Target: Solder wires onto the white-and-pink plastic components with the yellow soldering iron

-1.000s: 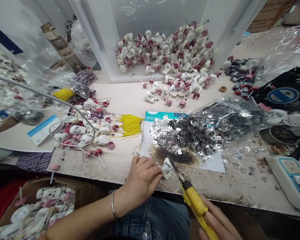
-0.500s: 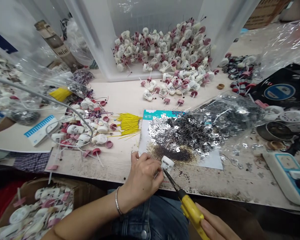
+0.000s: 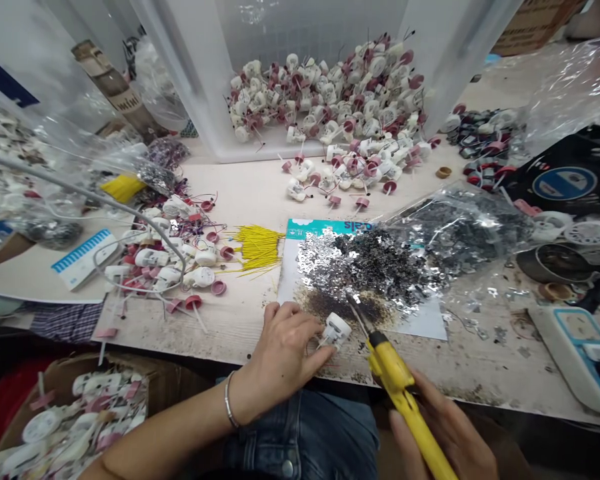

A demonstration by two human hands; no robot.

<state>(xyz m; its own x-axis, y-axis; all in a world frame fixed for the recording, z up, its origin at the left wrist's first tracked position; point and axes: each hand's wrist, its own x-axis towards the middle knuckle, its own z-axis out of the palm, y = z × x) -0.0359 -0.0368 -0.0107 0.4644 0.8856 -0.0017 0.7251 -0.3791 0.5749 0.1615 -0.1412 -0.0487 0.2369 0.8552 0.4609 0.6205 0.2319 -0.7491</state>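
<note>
My left hand (image 3: 286, 348) is near the table's front edge, its thumb and fingers closed on a small white plastic part (image 3: 338, 327) with a round end. In my right hand (image 3: 447, 427) is a yellow-handled soldering iron (image 3: 394, 371). Its thin metal tip points up and left, at the near edge of a heap of small flat metal pieces (image 3: 380, 263). The tip stands apart from the white part. Under the heap lies a white and teal sheet (image 3: 433, 325), with dark brown grains (image 3: 325, 303) along its front.
Yellow wires (image 3: 257, 250) lie left of the sheet, beside a pile of white and pink parts (image 3: 155, 259). A clear bin (image 3: 205, 127) of similar parts stands behind. A cardboard box (image 3: 167, 383) is below left; a blue-white device (image 3: 570, 360) sits right.
The soldering iron's tip has moved away from the white part, up and right to the metal pieces. My left hand still holds the part, now turned slightly, with the thumb further out.
</note>
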